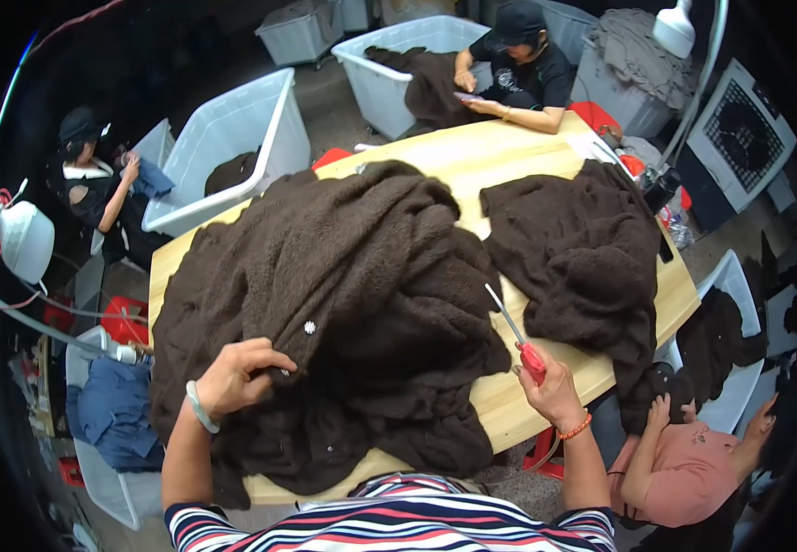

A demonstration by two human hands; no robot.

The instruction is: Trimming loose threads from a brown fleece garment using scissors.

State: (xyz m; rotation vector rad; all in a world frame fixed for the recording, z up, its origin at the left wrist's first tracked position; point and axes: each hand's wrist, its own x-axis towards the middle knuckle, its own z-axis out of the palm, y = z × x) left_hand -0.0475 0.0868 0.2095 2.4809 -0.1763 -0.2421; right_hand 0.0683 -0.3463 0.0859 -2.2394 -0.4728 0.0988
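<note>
A large heap of dark brown fleece garments (352, 248) covers the left and middle of the wooden table (499, 405). My left hand (242, 373) pinches the edge of the fleece near a round, shiny white button (310, 327); a second small shiny spot shows at the fingertips. In my right hand (556, 391) is a red-handled tool (509, 322) with a long thin metal shaft, pointing up and away from me. Its exact kind is unclear. The tool's tip is above the gap between the heap and a smaller brown fleece pile (582, 248) on the right.
At the far edge a person (527, 69) in black sits by a white bin (389, 87). Another person (95, 184) at the far left handles blue cloth. A person in pink (683, 469) works close at my right. A lamp (26, 235) hangs left.
</note>
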